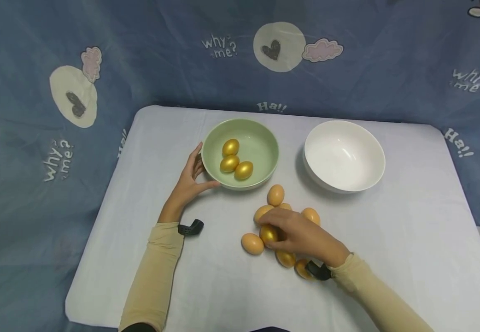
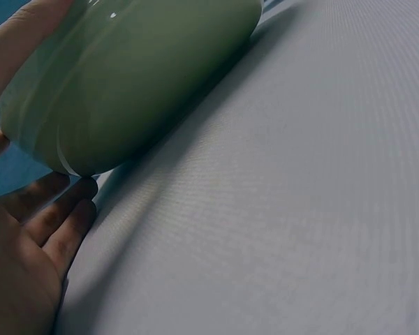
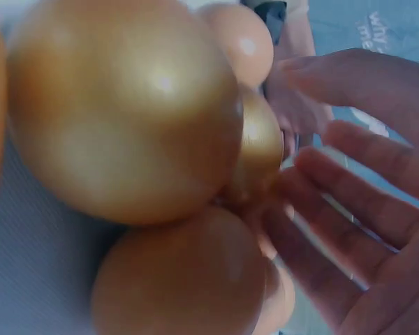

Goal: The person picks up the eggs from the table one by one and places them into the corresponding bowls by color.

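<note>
A light green bowl (image 1: 265,147) holds three gold eggs (image 1: 230,147). Against its left side rest the fingers of my left hand (image 1: 188,184), with the thumb at the front rim. In the left wrist view those fingers look fairly straight, touching the bowl's outside. My right hand (image 1: 302,233) is over a pile of eggs, its fingers and thumb spread about a gold egg (image 1: 268,234) on the cloth. The right wrist view shows the fingers apart and a large gold egg (image 3: 126,105) close to the camera. Several brown eggs (image 1: 252,244) surround that hand, some partly hidden beneath it.
A white bowl (image 1: 343,157) stands right of the green one, with nothing seen inside. More gold eggs (image 1: 285,258) lie below my right hand, near the wrist. White cloth (image 1: 207,286) covers the table, and a blue printed curtain (image 1: 161,55) hangs behind.
</note>
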The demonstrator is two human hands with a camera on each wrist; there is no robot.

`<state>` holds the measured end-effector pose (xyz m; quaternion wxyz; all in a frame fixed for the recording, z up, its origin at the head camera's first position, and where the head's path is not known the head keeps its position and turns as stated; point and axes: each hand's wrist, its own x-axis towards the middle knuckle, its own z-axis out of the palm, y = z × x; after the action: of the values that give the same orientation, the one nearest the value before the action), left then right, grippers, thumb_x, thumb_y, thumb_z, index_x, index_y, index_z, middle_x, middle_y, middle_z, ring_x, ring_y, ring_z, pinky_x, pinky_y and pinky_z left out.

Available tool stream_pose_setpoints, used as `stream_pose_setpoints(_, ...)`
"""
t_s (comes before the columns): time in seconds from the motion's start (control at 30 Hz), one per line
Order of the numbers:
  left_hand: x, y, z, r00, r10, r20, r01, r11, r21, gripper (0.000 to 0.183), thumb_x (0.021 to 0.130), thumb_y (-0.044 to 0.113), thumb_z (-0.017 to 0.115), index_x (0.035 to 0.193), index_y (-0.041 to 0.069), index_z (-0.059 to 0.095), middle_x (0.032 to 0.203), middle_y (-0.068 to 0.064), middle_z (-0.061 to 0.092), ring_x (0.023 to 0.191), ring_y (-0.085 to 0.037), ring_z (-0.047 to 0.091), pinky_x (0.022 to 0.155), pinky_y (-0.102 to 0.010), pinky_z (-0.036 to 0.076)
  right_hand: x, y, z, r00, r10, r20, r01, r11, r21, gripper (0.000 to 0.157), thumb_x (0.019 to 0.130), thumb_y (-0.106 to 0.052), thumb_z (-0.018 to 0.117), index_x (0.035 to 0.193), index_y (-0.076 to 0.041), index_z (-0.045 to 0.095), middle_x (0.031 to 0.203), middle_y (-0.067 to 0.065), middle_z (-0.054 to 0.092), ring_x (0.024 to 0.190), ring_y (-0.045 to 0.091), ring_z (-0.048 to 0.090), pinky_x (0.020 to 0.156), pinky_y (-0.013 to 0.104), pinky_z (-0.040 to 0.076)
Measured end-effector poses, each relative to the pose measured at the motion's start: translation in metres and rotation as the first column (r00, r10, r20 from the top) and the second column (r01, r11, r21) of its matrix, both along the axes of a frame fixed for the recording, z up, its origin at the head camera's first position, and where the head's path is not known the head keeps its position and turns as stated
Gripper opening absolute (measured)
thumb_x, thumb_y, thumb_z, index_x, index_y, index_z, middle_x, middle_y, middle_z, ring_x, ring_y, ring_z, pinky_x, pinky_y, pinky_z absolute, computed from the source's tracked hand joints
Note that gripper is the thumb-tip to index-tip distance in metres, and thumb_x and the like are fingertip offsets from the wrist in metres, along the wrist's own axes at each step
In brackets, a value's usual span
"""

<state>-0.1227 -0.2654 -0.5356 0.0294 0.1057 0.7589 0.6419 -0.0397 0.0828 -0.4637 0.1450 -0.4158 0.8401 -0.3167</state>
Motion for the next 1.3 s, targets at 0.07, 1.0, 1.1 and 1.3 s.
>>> stream_pose_setpoints(0.07, 0.000, 0.000, 0.000, 1.000, 0.001, 0.001, -0.001, 1.000, 0.001, 0.122, 0.076, 0.016, 0.094, 0.165, 0.037, 0.013, 0.168, -0.005, 0.033, 0.153, -0.026, 0.037, 0.130, -0.044, 0.032, 0.003, -0.001, -0.001, 1.000, 0.011, -0.007, -0.010, 0.999, 0.040, 0.042, 0.088, -0.023, 0.083, 0.127, -0.016, 0.069, 0.127, -0.005, 0.068, 0.119, 0.010, 0.061, 0.100, 0.034, 0.057)
stream_pose_setpoints(1.0, -0.001, 0.000, -0.001, 1.000, 0.001, -0.012, -0.001, 1.000, 0.004, 0.122, 0.076, 0.012, 0.093, 0.166, 0.036, 0.013, 0.167, -0.007, 0.035, 0.153, -0.027, 0.038, 0.129, -0.044, 0.033, 0.007, -0.001, -0.005, 1.000, 0.001, 0.019, -0.004, 0.992, 0.126, 0.045, 0.087, -0.023, 0.083, 0.129, -0.016, 0.069, 0.134, -0.005, 0.066, 0.124, 0.012, 0.061, 0.104, 0.034, 0.056)
stream_pose_setpoints(1.1, 0.000, 0.000, -0.001, 1.000, 0.006, -0.008, -0.006, 1.000, -0.002, 0.122, 0.076, 0.013, 0.093, 0.165, 0.036, 0.013, 0.167, -0.007, 0.035, 0.153, -0.027, 0.038, 0.129, -0.043, 0.033, 0.005, 0.000, -0.002, 1.000, 0.003, 0.030, -0.006, 0.993, 0.115, 0.046, 0.088, -0.024, 0.083, 0.131, -0.015, 0.068, 0.136, -0.003, 0.066, 0.128, 0.014, 0.060, 0.107, 0.036, 0.055)
stream_pose_setpoints(1.3, 0.000, 0.000, -0.001, 1.000, 0.003, -0.010, -0.003, 1.000, -0.002, 0.122, 0.077, 0.012, 0.093, 0.165, 0.036, 0.013, 0.167, -0.007, 0.034, 0.153, -0.026, 0.037, 0.129, -0.042, 0.033, 0.000, 0.001, 0.005, 0.999, 0.014, 0.043, -0.017, 0.997, 0.076, 0.050, 0.086, -0.021, 0.084, 0.133, -0.013, 0.067, 0.139, 0.001, 0.065, 0.132, 0.017, 0.059, 0.110, 0.038, 0.055)
